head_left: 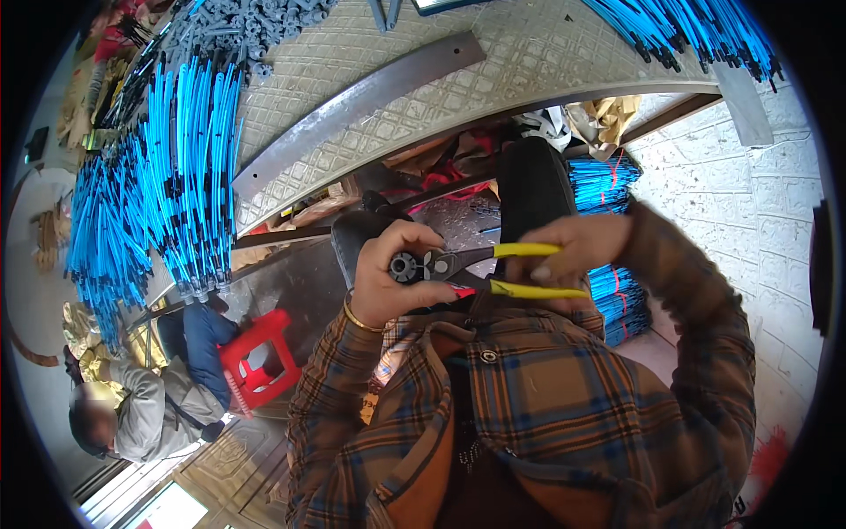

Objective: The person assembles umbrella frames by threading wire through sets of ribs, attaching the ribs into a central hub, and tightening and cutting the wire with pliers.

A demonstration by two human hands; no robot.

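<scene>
My left hand is closed around a dark grey round part with a hollow, ribbed end. Cutting pliers with yellow handles lie sideways before my body, their jaws up against that part. Fingers of my right hand, a little blurred, wrap round the spread handles. Whether the jaws bite into the part cannot be made out. Both hands are above my lap, just short of the table's near edge.
On the patterned table lie a curved metal strip, a heap of grey fittings and bundles of blue tubes. More tied tubes stand at right by a white brick wall. A person sits beyond a red stool.
</scene>
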